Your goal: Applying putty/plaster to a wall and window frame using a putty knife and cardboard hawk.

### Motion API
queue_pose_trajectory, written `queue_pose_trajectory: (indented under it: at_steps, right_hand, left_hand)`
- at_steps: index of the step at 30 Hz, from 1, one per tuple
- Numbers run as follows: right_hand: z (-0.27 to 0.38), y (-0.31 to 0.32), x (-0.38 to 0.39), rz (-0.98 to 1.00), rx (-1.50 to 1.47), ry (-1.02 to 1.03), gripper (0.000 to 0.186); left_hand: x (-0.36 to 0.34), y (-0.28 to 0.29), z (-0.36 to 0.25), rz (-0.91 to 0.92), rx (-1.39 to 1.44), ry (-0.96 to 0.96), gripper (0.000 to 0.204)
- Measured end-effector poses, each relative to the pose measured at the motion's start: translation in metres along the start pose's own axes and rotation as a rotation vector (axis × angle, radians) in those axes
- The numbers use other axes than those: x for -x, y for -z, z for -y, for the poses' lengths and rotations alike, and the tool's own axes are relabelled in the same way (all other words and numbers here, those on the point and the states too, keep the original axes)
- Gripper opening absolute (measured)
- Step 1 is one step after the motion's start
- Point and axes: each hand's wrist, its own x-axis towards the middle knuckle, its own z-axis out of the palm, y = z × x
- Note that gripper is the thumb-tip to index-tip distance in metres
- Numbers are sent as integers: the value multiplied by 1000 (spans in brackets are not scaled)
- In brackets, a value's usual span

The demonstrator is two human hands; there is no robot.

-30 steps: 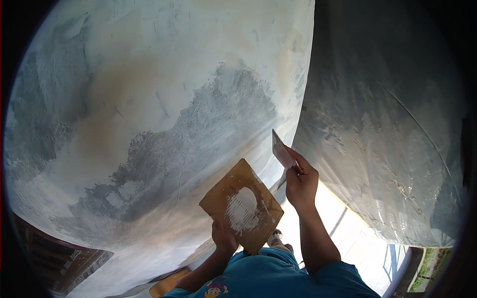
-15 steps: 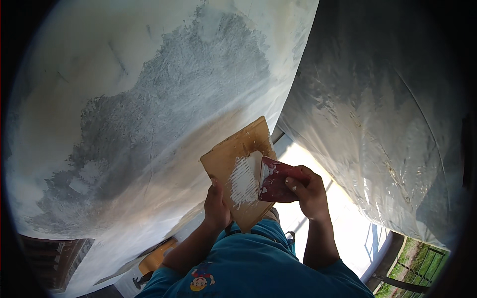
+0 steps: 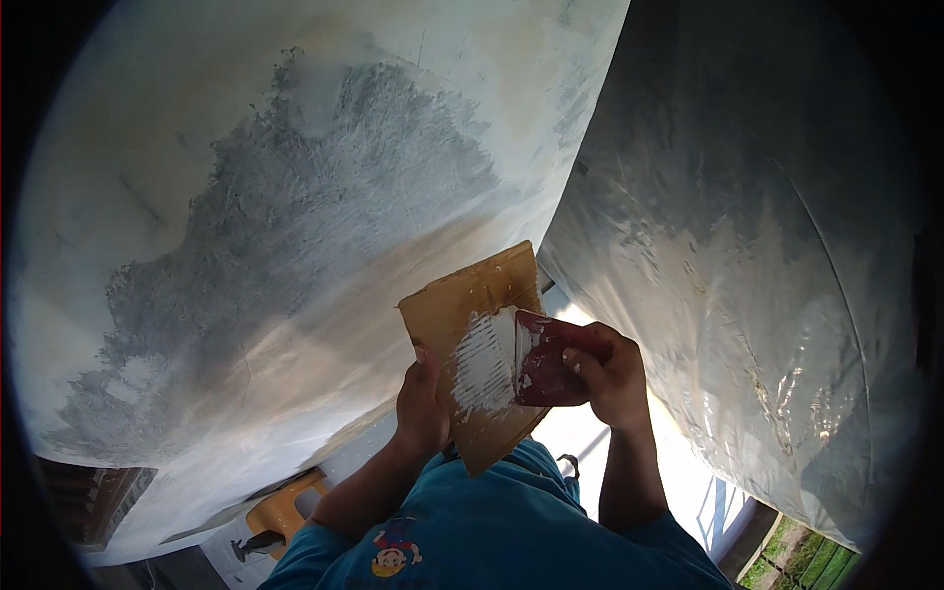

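Observation:
My left hand (image 3: 423,405) grips a brown cardboard piece (image 3: 444,307) by its left edge, thumb on top and the other fingers hidden behind. A ridged patch of white putty (image 3: 480,366) is spread over the middle of the board. In my right hand (image 3: 612,372) is a dark red putty spreader (image 3: 547,362), pinched between thumb and fingers. White smears mark the spreader's face. Its left edge rests on or just over the board, next to the putty; exact contact cannot be made out.
A pale wall (image 3: 128,187) with a rough grey patch (image 3: 295,197) rises ahead and to the left. Plastic sheeting (image 3: 728,256) hangs on the right. A yellow-orange stool (image 3: 280,511) stands at lower left, near a dark wooden frame (image 3: 88,501). Bright floor lies below my hands.
My view has shifted, so the wall's grey patch sits farther left and more of the stool shows. Both hands keep their holds, with the spreader still at the putty's right side.

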Motion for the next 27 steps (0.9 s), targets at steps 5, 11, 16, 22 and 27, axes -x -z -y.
queue_pose_trajectory:
  at_steps: [5, 11, 16, 22, 27]
  right_hand:
    - [0, 23, -22, 62, 104, 52, 17]
    - [2, 35, -41, 134, 105, 25, 17]
    - [-6, 30, -50, 96, 146, 11, 18]
    - [5, 33, -51, 97, 153, 2, 14]
    - [-1, 37, -54, 50, 94, -33, 16]
  left_hand:
    - [-14, -25, 0, 41, 159, -3, 61]
    - [-28, -32, 5, 23, 155, -1, 62]
    - [-34, -39, 8, 40, -12, 15, 64]
    - [-35, -46, 9, -11, 26, -8, 68]
    - [-35, -43, 9, -18, 53, 1, 69]
